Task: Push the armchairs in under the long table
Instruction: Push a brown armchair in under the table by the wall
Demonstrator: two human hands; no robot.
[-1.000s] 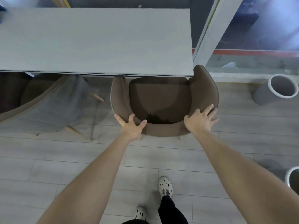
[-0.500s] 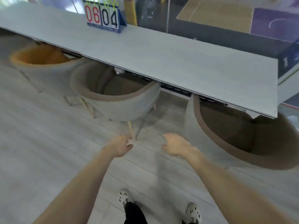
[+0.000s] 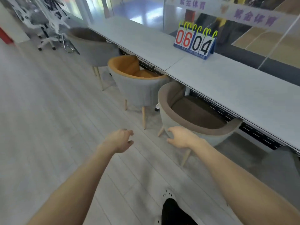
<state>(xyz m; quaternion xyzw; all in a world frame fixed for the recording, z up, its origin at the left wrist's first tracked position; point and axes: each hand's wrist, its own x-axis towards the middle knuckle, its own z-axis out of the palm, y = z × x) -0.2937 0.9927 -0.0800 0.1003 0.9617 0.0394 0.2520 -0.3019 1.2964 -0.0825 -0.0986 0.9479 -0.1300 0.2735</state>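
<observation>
— Where were the chairs?
— The brown round-backed fabric armchair [image 3: 193, 117] sat partly under the long pale grey table's [image 3: 227, 85] near edge, beside the orange one [image 3: 138, 82].
— And the hands?
— The left hand [image 3: 121, 142] and right hand [image 3: 181, 138] were half curled, holding nothing.

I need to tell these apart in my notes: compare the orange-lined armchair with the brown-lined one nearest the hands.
The orange-lined armchair has an orange seat and inner back; the brown-lined armchair is brown inside. The orange one stands farther along the long table, out of reach; the brown one sits close by the right hand. Both share grey outer shells, pale wooden legs, and fronts tucked partly under the table edge.
</observation>
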